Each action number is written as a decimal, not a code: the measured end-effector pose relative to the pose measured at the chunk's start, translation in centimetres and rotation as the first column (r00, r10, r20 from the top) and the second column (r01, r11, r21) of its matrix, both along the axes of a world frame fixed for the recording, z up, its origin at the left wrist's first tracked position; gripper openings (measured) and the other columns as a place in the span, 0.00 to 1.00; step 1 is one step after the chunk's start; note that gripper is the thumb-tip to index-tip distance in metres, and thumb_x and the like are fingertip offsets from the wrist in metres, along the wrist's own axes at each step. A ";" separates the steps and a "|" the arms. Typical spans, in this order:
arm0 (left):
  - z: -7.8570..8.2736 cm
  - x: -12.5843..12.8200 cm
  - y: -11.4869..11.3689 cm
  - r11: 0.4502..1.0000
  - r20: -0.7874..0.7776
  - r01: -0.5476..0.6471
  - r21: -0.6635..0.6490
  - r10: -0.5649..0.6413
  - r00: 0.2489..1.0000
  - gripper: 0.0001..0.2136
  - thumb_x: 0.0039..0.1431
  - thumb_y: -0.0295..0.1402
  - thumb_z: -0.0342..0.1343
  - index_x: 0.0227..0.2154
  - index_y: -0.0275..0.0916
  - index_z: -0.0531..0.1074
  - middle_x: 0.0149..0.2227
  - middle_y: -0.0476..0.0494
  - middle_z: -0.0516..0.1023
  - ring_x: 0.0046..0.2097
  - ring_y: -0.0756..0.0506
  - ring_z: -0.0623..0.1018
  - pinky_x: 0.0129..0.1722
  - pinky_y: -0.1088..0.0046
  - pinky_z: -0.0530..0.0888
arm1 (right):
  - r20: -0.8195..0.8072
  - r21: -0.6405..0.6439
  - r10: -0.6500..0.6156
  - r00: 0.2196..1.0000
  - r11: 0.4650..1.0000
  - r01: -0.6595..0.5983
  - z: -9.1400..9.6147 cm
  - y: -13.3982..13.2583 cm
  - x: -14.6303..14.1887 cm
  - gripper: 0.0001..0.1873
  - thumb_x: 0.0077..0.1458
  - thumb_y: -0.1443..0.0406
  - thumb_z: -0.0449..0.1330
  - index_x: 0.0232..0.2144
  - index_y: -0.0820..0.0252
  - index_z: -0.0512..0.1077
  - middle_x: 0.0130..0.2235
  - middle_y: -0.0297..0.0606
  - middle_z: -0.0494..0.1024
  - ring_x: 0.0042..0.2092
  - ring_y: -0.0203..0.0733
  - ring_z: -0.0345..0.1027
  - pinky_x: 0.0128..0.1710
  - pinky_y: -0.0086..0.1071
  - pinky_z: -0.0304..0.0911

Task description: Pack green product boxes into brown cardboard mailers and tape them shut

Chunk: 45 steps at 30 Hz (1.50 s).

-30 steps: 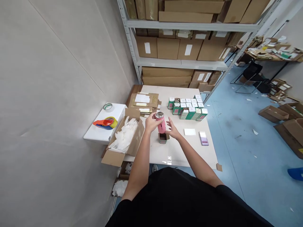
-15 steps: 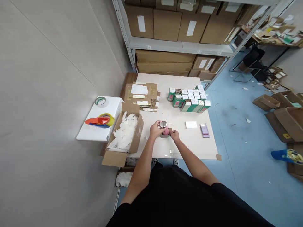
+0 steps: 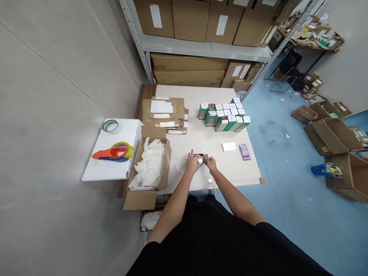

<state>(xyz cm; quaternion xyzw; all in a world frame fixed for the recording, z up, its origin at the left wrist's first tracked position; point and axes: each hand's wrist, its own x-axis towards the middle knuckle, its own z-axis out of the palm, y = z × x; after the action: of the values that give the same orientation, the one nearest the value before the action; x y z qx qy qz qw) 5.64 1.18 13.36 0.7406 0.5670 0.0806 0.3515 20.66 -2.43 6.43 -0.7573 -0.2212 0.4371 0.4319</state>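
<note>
A can [image 3: 200,159] with a round silver lid sits low inside a small open carton [image 3: 202,155] near the front middle of the table. My left hand [image 3: 193,162] is closed about the can's left side, its fingers at the carton's rim. My right hand [image 3: 211,164] pinches the carton's brown flap [image 3: 206,157] on the right. The can's body is hidden by the carton and my fingers. Behind and to the right stand several green-and-white cartons [image 3: 227,115] in a group. A white card [image 3: 229,147] and a purple stack [image 3: 245,152] lie to the right of my hands.
On the left, an open cardboard box [image 3: 149,200] holds crumpled white paper. Beside it, a white block [image 3: 93,170] carries an orange-and-yellow tape dispenser [image 3: 115,152] and a tape roll [image 3: 110,125]. Flattened cardboard [image 3: 176,111] lies behind. A shelf [image 3: 195,48] with boxes borders the table's back.
The can has gone down from above the carton into it, so its pink side no longer shows. My left hand moved down with it. The view has shifted slightly.
</note>
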 end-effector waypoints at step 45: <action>-5.1 -0.9 7.6 0.899 0.337 -0.287 -0.331 0.396 0.854 0.27 0.73 0.38 0.44 0.72 0.39 0.59 0.63 0.41 0.75 0.62 0.42 0.76 0.59 0.67 0.73 | -0.084 0.049 0.106 0.991 0.994 -0.102 1.3 9.4 -2.1 0.19 0.44 0.51 0.67 0.35 0.56 0.74 0.31 0.34 0.80 0.35 0.42 0.72 0.35 0.31 0.65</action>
<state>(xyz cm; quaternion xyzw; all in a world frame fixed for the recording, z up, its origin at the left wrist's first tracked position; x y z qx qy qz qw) 4.70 8.82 8.26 0.5405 0.6129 0.2128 0.5356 18.55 6.95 7.75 -0.7154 -0.2511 0.4864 0.4343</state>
